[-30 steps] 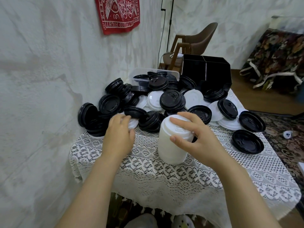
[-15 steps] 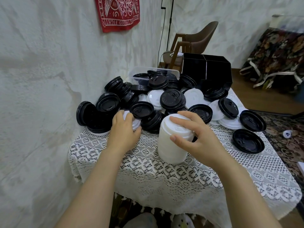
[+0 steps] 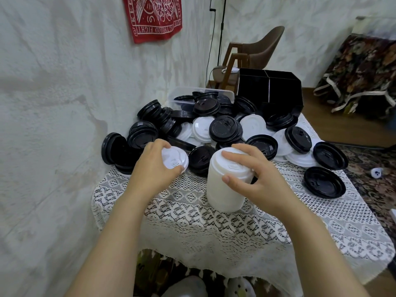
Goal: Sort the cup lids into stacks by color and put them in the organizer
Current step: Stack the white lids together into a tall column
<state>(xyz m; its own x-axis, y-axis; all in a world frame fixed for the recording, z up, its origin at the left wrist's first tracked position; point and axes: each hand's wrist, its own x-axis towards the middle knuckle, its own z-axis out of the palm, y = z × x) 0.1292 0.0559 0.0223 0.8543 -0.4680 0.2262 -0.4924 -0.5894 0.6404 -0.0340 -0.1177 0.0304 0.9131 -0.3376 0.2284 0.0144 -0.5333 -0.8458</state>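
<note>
1. The right hand (image 3: 255, 176) gripped the top of a tall white stack (image 3: 224, 189) of lids, fingers curled over its uppermost lid, as the stack stood upright on the lace-covered bench (image 3: 192, 221).
2. Just left of the white stack, the left hand (image 3: 156, 168) held a single white lid (image 3: 175, 159) (sip tab facing up), fingers wrapped round its rim.
3. Behind the stack lay a jumbled pile (image 3: 225, 129) of black and white lids.
4. Farther behind the stack, to its right, stood the black organizer (image 3: 270, 88); a clear tub (image 3: 182, 93) holding black lids sat beside it.
5. Right of the stack, apart from it, a loose black lid (image 3: 323, 182) lay on the cloth.
</note>
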